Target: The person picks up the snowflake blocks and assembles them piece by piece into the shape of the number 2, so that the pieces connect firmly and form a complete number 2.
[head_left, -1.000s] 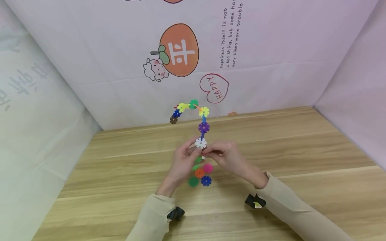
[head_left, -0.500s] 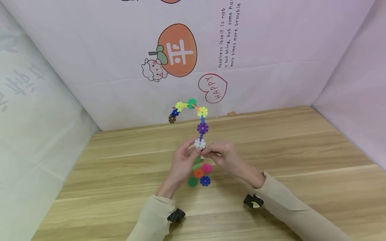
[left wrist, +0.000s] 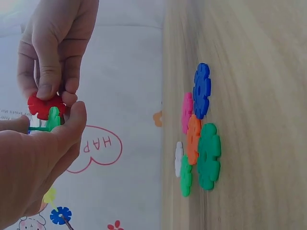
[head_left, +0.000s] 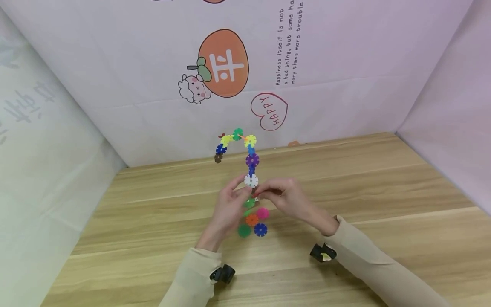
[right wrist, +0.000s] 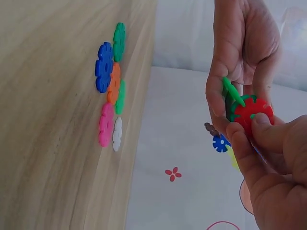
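Rising from between both hands, the snowflake-disc chain [head_left: 251,164] stands nearly upright above the wooden table [head_left: 383,192], its long axis vertical, its top hooking over toward the left. The left hand [head_left: 230,204] pinches a green disc [right wrist: 233,96] at the chain's lower end. The right hand [head_left: 285,198] pinches a red disc [right wrist: 252,112] against it. Loose discs [head_left: 253,221] lie on the table just beneath.

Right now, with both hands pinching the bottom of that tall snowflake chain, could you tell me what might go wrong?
1. The chain arches high above the hands and curls over leftward; it may sag or come apart at a joint.
2. The right hand pinches the red disc against the green disc held by the left hand; a misaligned slot could slip.
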